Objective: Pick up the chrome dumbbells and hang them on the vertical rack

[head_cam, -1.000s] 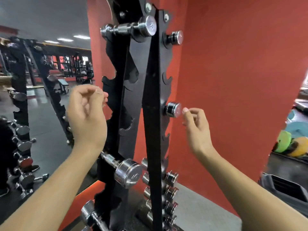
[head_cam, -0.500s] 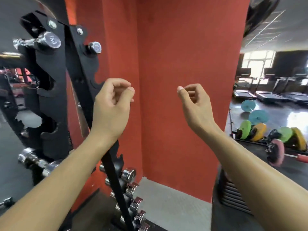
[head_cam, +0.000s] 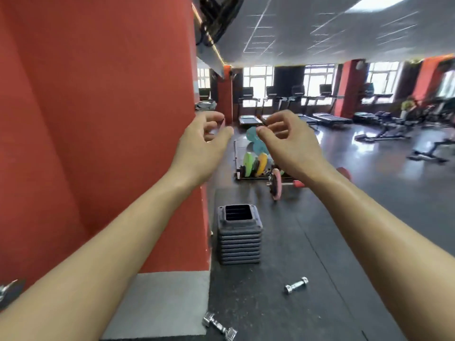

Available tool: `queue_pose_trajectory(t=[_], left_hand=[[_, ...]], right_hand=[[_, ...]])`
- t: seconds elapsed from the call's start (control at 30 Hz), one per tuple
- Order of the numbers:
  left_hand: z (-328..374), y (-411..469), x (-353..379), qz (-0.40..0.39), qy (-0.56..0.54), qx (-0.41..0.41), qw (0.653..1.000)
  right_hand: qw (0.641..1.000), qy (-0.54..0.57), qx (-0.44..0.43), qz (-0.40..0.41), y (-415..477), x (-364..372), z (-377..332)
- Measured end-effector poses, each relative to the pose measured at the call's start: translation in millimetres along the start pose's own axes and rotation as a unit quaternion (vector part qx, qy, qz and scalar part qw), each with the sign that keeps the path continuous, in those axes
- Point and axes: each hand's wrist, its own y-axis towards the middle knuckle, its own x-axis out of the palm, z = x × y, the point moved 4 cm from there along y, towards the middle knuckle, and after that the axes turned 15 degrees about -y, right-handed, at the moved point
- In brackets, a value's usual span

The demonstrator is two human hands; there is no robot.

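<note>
Well, plates (head_cam: 248, 164) fill their rack (head_cam: 237, 176); dumbbells (head_cam: 296, 285) lie loose.

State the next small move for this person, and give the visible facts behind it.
Probably lower the right hand toward the chrome dumbbell on the black floor mat. It and the left hand are raised and hold nothing, and a second dumbbell lies at the bottom edge, so a pickup seems next.

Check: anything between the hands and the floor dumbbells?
Nothing visible. The near chrome dumbbell and the far chrome dumbbell lie on open floor below the left hand and right hand; the black riser stack sits beyond.
</note>
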Motion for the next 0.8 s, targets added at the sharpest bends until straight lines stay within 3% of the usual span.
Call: queue_pose_trajectory(t=[0.4, 0.57, 0.8], left_hand=[[-98, -11, 262, -0.199, -0.105, -0.079, 0.971], [-165, 16, 346, -0.242, -0.096, -0.102, 0.960], [-263, 107, 436, -0.239, -0.089, -0.143, 0.956]], right_hand=[[0.968, -0.164, 0.180, 0.054, -26, -95, 218], [0.949, -0.224, 0.217, 0.050, -4, -89, 310], [0.931, -0.246, 0.267, 0.044, 95, -67, 427]])
